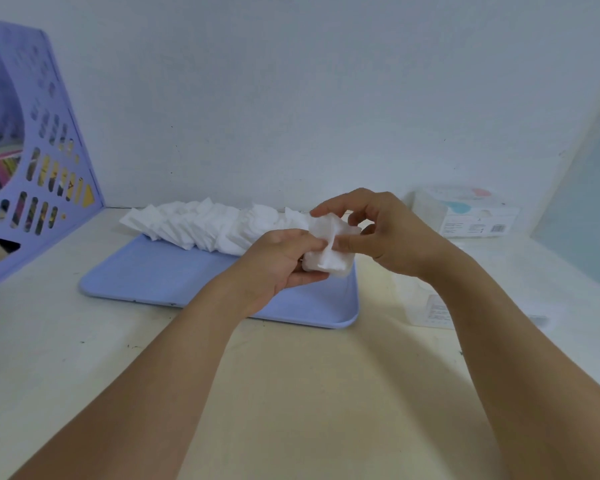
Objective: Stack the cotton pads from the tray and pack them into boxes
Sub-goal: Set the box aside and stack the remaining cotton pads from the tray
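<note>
while squaring a small stack of cotton pads (328, 249) above the right end of the tray (146, 271), left hand (284, 259) gripping from below, right hand (371, 230) pinching its top edge; loose pads (208, 223) remaining along far rim; next likely needing another pad before boxing.

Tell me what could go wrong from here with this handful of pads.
The small stack of white cotton pads looks uneven between the left hand and right hand, so pads might slip onto the lilac plastic tray. The loose white pad row overhangs the tray's far edge and could spill.
</note>
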Demonstrator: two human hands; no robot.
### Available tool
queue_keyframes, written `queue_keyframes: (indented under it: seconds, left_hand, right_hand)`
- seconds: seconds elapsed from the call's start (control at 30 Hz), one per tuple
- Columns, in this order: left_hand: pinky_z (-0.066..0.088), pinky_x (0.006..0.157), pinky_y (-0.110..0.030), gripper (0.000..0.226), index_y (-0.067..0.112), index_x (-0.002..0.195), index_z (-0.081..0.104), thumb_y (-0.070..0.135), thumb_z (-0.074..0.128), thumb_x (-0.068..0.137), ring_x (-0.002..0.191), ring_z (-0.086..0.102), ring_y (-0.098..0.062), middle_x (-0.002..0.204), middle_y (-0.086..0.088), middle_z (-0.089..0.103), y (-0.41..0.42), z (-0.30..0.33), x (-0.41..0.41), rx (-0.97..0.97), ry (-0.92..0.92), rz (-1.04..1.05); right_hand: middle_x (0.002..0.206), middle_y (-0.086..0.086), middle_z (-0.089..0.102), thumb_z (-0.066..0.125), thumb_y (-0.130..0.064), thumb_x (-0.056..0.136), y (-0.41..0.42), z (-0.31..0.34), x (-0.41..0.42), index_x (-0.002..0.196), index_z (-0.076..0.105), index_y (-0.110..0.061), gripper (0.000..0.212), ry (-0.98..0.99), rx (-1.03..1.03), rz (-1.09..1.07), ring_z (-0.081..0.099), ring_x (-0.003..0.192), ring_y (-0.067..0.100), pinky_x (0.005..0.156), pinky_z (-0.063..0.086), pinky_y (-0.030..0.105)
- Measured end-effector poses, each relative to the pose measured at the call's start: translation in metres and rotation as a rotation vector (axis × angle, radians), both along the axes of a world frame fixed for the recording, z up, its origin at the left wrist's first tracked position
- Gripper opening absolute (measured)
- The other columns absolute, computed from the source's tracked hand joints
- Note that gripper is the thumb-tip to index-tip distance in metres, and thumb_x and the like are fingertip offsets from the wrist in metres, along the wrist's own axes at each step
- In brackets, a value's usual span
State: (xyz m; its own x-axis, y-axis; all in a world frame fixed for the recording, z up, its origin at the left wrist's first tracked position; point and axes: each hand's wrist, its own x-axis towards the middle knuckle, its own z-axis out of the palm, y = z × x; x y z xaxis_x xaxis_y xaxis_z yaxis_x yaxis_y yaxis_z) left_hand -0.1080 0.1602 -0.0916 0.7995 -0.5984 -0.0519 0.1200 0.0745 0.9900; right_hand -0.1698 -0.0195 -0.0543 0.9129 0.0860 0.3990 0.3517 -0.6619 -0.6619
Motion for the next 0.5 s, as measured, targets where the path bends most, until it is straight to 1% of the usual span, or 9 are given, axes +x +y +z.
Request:
queue_keyframes:
  seconds: [0.07, 0.13, 0.17, 0.23, 0.27, 0.33, 0.37, 0.43, 0.5]
  left_hand:
    - [0.059, 0.091, -0.036, 0.024, 0.001, 0.117, 0.068, 0.015, 0.058, 0.100, 0.108, 0.072, -0.023, 0.116, -0.015, 0.073, 0.000, 0.000, 0.000, 0.017, -0.015, 0.003]
    - [0.060, 0.090, -0.035, 0.024, 0.003, 0.117, 0.068, 0.016, 0.056, 0.101, 0.108, 0.072, -0.022, 0.116, -0.013, 0.074, 0.000, 0.001, -0.001, 0.014, -0.020, 0.009]
    - [0.060, 0.089, -0.035, 0.023, 0.004, 0.117, 0.068, 0.016, 0.056, 0.101, 0.108, 0.071, -0.021, 0.117, -0.012, 0.073, 0.000, 0.001, -0.001, 0.008, -0.021, 0.012]
    - [0.060, 0.088, -0.034, 0.019, 0.006, 0.114, 0.068, 0.014, 0.057, 0.101, 0.109, 0.071, -0.022, 0.118, -0.012, 0.073, -0.001, 0.002, -0.002, -0.012, -0.003, 0.031]
    - [0.061, 0.088, -0.034, 0.017, 0.005, 0.113, 0.067, 0.012, 0.058, 0.101, 0.109, 0.071, -0.024, 0.119, -0.014, 0.072, -0.001, 0.002, -0.001, -0.022, 0.012, 0.048]
    - [0.061, 0.088, -0.034, 0.016, 0.003, 0.112, 0.066, 0.010, 0.059, 0.099, 0.109, 0.070, -0.025, 0.121, -0.015, 0.070, -0.001, 0.001, 0.000, -0.027, 0.030, 0.074]
    - [0.060, 0.089, -0.035, 0.017, 0.003, 0.114, 0.066, 0.010, 0.059, 0.099, 0.110, 0.070, -0.025, 0.121, -0.015, 0.070, -0.002, 0.002, 0.000, -0.024, 0.028, 0.074]
    - [0.060, 0.089, -0.035, 0.021, 0.002, 0.118, 0.066, 0.010, 0.059, 0.099, 0.110, 0.070, -0.024, 0.121, -0.013, 0.071, -0.002, 0.002, 0.000, -0.017, 0.011, 0.063]
    - [0.061, 0.088, -0.034, 0.022, 0.004, 0.119, 0.066, 0.011, 0.057, 0.100, 0.110, 0.071, -0.023, 0.120, -0.012, 0.072, -0.001, 0.003, -0.001, -0.003, -0.011, 0.047]
  right_hand:
    - [0.106, -0.004, 0.059, 0.077, -0.004, 0.085, 0.001, -0.001, 0.001, 0.107, 0.077, -0.027, 0.031, -0.012, -0.043, 0.009, 0.050, 0.082, 0.000, 0.072, 0.046, 0.014]
    - [0.101, -0.005, 0.061, 0.076, -0.004, 0.086, 0.001, -0.001, 0.001, 0.099, 0.079, -0.021, 0.022, -0.049, -0.014, 0.016, 0.052, 0.083, -0.003, 0.075, 0.043, 0.011]
    - [0.101, -0.005, 0.063, 0.075, -0.005, 0.087, 0.000, 0.000, 0.001, 0.097, 0.078, -0.019, 0.017, -0.063, 0.021, 0.014, 0.054, 0.085, -0.002, 0.076, 0.043, 0.011]
    - [0.103, -0.002, 0.069, 0.071, -0.007, 0.092, -0.002, 0.004, -0.001, 0.100, 0.075, -0.010, 0.010, -0.083, 0.141, 0.011, 0.061, 0.088, 0.006, 0.078, 0.045, 0.012]
    - [0.099, 0.000, 0.071, 0.068, -0.007, 0.094, -0.004, 0.006, -0.003, 0.104, 0.073, -0.005, 0.011, -0.099, 0.205, 0.020, 0.063, 0.086, 0.008, 0.076, 0.046, 0.012]
    - [0.083, 0.000, 0.069, 0.062, -0.003, 0.097, -0.009, 0.012, -0.008, 0.106, 0.070, 0.004, 0.013, -0.107, 0.269, 0.047, 0.060, 0.072, 0.006, 0.068, 0.045, 0.013]
    - [0.078, 0.001, 0.065, 0.060, -0.002, 0.098, -0.011, 0.014, -0.011, 0.106, 0.069, 0.004, 0.014, -0.085, 0.246, 0.054, 0.055, 0.067, 0.007, 0.064, 0.043, 0.014]
    - [0.077, 0.007, 0.059, 0.056, -0.003, 0.101, -0.013, 0.015, -0.013, 0.107, 0.069, 0.004, 0.016, 0.012, 0.153, 0.081, 0.047, 0.065, 0.012, 0.061, 0.041, 0.018]
    - [0.076, 0.006, 0.056, 0.054, -0.006, 0.103, -0.011, 0.013, -0.012, 0.105, 0.070, 0.001, 0.017, 0.101, 0.058, 0.080, 0.044, 0.064, 0.011, 0.059, 0.039, 0.019]
